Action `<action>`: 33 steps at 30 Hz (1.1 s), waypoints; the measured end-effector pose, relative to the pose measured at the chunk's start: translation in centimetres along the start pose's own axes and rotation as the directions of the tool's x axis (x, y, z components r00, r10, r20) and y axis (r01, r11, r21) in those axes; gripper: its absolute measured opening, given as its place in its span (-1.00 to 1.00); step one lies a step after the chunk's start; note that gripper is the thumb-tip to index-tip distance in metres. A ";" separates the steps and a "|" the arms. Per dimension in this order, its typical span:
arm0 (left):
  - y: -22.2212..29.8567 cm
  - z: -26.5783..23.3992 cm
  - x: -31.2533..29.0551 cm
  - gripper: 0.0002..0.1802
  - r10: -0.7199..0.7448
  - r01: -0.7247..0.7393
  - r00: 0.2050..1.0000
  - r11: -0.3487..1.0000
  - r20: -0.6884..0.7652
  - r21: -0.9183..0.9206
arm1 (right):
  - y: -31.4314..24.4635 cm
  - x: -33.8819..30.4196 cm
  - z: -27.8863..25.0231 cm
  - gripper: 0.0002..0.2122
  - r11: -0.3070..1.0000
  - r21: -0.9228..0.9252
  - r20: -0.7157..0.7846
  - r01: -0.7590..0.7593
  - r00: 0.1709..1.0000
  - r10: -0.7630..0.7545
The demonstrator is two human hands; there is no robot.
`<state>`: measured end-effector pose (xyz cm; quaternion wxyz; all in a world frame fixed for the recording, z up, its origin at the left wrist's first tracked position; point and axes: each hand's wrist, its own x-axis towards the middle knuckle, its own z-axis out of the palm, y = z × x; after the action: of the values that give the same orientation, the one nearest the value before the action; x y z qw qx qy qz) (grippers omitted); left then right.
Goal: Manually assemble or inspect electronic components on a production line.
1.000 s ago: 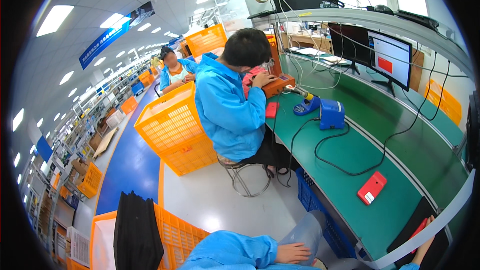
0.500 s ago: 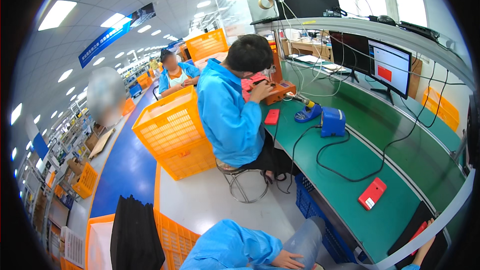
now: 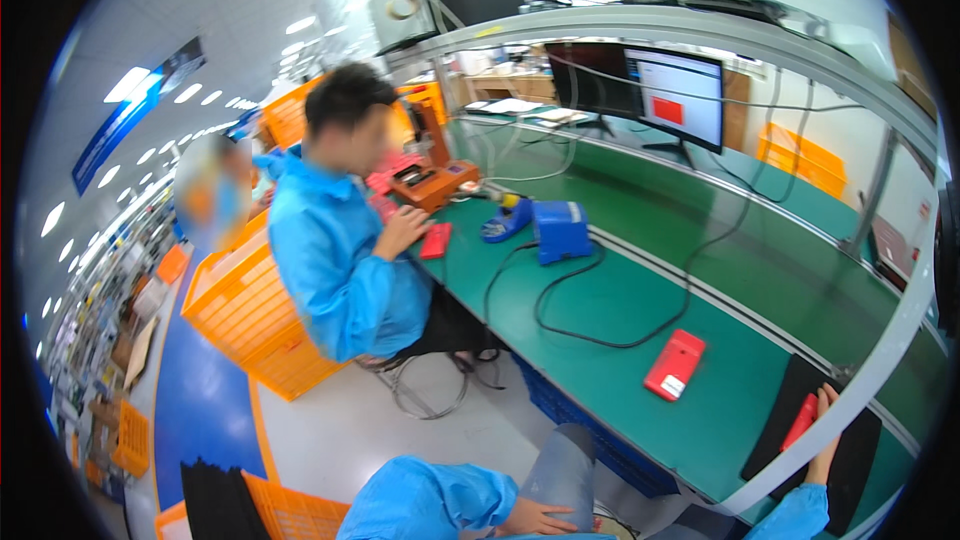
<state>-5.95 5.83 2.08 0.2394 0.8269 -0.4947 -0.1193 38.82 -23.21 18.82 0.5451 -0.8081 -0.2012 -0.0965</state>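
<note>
My left hand rests flat on my jeans-clad thigh, its fingers stretched out and holding nothing. On the right, my right hand lies over a black mat with its fingers round one side of a slim red handheld device. The white frame bar passes in front and hides part of that hand. A second red device with a white label lies flat on the green bench, to the left of the mat, touched by no hand.
A blue soldering station and its holder stand farther along, a black cable trailing over the bench. A co-worker in blue sits beside an orange fixture. Monitors stand behind; orange crates are at left.
My view has swung to the right, so the bench sits farther left and more of my right forearm shows. The co-worker's head has lifted, and their hand is lower, near a red piece.
</note>
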 end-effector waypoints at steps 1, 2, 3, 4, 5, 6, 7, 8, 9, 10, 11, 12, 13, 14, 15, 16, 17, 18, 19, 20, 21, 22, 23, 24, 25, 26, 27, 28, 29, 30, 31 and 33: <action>0.0 -0.5 0.2 0.56 0.045 -0.045 0.999 0.999 0.016 -0.001 | 0.5 0.1 -0.2 -0.72 0.999 0.031 -0.010 -0.011 1.000 0.011; 0.4 -1.0 0.5 0.55 -0.009 0.010 0.998 1.000 0.063 -0.013 | 0.6 0.2 0.0 -0.72 0.999 0.022 -0.013 -0.042 0.999 0.042; 0.4 -1.7 0.6 0.54 -0.058 0.060 0.992 0.998 0.113 -0.016 | 0.5 0.3 0.2 -0.72 0.997 0.013 -0.024 -0.073 0.997 0.073; 0.3 -1.7 0.5 0.54 -0.009 0.010 0.991 1.000 0.130 -0.012 | 0.9 0.4 0.5 -0.72 0.997 0.010 -0.020 -0.077 0.997 0.077; 0.4 -1.2 0.2 0.54 -0.063 0.063 0.986 0.998 0.157 0.000 | 1.2 0.4 0.7 -0.72 0.997 0.009 -0.011 -0.081 0.997 0.081; 0.5 -0.5 -0.1 0.53 -0.125 0.125 0.976 0.992 0.179 0.015 | 0.5 0.3 1.0 -0.73 0.999 0.007 -0.015 -0.036 0.999 0.036; 0.4 0.1 -0.5 0.53 -0.089 0.087 0.978 0.996 0.191 0.017 | -0.4 0.1 1.3 -0.74 1.000 0.003 -0.018 0.009 1.000 -0.009; 0.3 0.7 -0.8 0.12 -0.083 0.060 0.989 0.982 0.126 0.177 | -0.7 0.1 1.3 -0.73 0.996 0.069 0.012 -0.060 0.998 0.060; 0.2 0.9 -0.9 -0.26 -0.070 0.049 0.996 0.943 0.053 0.331 | -1.1 0.1 1.2 -0.72 0.982 0.138 0.051 -0.128 0.991 0.122; 0.0 0.6 -0.9 -0.26 -0.044 0.021 0.997 0.944 0.061 0.329 | -1.7 0.0 1.1 -0.72 0.983 0.141 0.056 -0.121 0.992 0.114; -0.1 0.4 -0.9 -0.26 -0.010 0.016 1.000 0.955 -0.022 0.295 | -1.4 0.0 0.9 -0.72 0.989 0.107 0.078 -0.100 0.993 0.092; -0.1 -0.1 -0.7 -0.27 0.017 0.012 0.994 0.966 -0.106 0.259 | -2.2 -0.1 0.5 -0.71 0.995 0.058 0.077 -0.081 0.994 0.077; -0.1 -0.7 -0.4 -0.27 0.028 -0.001 0.994 0.967 -0.102 0.256 | -2.9 -0.3 0.4 -0.71 0.998 0.011 0.082 -0.062 0.995 0.061; -0.2 -1.3 -0.2 0.11 0.035 -0.021 0.996 0.985 -0.078 0.170 | -2.3 -0.4 0.7 -0.75 0.998 -0.008 -0.005 0.055 0.998 -0.055; -0.2 -1.8 -0.1 0.54 0.037 -0.032 0.998 0.996 -0.055 0.088 | -2.4 -0.4 0.5 -0.75 0.999 -0.008 -0.007 0.053 0.999 -0.054; -0.2 -1.7 -0.2 0.54 0.035 -0.031 0.998 0.996 -0.054 0.087 | -2.5 -0.4 0.2 -0.75 1.000 -0.021 0.010 0.018 1.000 -0.018; -0.3 -1.5 -0.3 0.52 -0.005 0.000 0.998 0.997 0.064 0.084 | -2.6 -0.4 0.2 -0.75 0.999 -0.034 0.028 -0.016 0.999 0.017; -0.3 -1.5 -0.3 0.51 -0.047 0.032 0.982 0.996 0.181 0.084 | -2.5 -0.3 0.2 -0.75 0.999 -0.030 0.031 -0.015 0.999 0.016; -0.2 -1.5 -0.4 0.51 -0.053 0.039 0.982 0.996 0.180 0.084 | -2.3 -0.3 0.3 -0.75 0.999 -0.037 0.040 0.008 0.999 -0.007; 0.1 -1.5 -0.3 0.48 -0.041 0.028 0.993 0.993 0.114 0.115 | -2.1 -0.2 0.5 -0.75 0.999 -0.043 0.051 0.032 0.998 -0.030; 0.3 -1.7 -0.1 0.45 -0.025 0.017 0.998 0.989 0.051 0.144 | -1.9 -0.2 0.5 -0.75 0.999 -0.038 0.055 0.030 0.998 -0.028; 0.8 -2.9 0.5 0.45 -0.035 0.027 0.998 0.990 0.050 0.140 | -1.6 -0.2 0.7 -0.74 0.999 0.016 0.045 0.032 0.998 -0.033; 1.2 -4.2 1.5 0.41 -0.122 0.079 0.954 0.983 0.273 0.163 | -1.5 -0.2 0.9 -0.73 0.997 0.071 0.038 0.034 0.999 -0.037; 1.9 -4.9 2.2 0.37 -0.212 0.133 0.853 0.972 0.477 0.194 | -1.5 -0.2 1.2 -0.73 0.985 0.167 0.042 -0.032 0.999 0.025; 1.9 -3.7 2.2 0.37 -0.232 0.160 0.852 0.969 0.469 0.188 | -1.2 0.0 1.3 -0.74 0.992 0.103 0.051 -0.077 0.996 0.072; 1.3 -1.7 1.9 0.37 -0.163 0.125 0.975 0.964 0.150 0.234 | -1.1 0.0 1.3 -0.74 0.997 0.059 0.038 -0.044 0.998 0.042; 0.7 0.0 1.7 0.37 -0.057 0.111 0.981 0.949 -0.183 0.296 | -1.0 -0.1 1.2 -0.74 1.000 0.012 0.026 -0.012 1.000 0.011; 0.3 0.7 1.8 0.37 -0.090 0.146 0.976 0.947 -0.200 0.287 | -1.6 -0.2 1.3 -0.73 1.000 0.000 0.030 -0.010 0.999 0.010; -0.2 0.5 2.2 0.39 -0.001 0.095 0.966 0.931 -0.258 0.352 | -2.1 -0.3 1.1 -0.72 1.000 -0.015 0.028 -0.009 1.000 0.009; -0.5 0.0 2.4 0.40 0.095 0.046 0.947 0.905 -0.307 0.422 | -2.0 -0.3 0.8 -0.71 0.998 0.022 0.037 -0.055 0.998 0.054; -0.6 -1.1 2.3 0.40 0.077 0.067 0.944 0.907 -0.321 0.416 | -2.3 -0.5 0.5 -0.73 1.000 -0.005 0.056 -0.020 0.998 0.020; -0.6 -2.8 1.7 0.35 -0.041 0.030 0.951 0.999 0.307 0.039 | -1.8 -0.4 0.6 -0.73 1.000 -0.027 0.061 -0.006 0.998 0.008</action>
<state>-3.45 5.38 4.24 0.1429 0.8109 -0.5129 -0.2426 37.64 -22.18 19.96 0.5283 -0.8185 -0.2135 -0.0725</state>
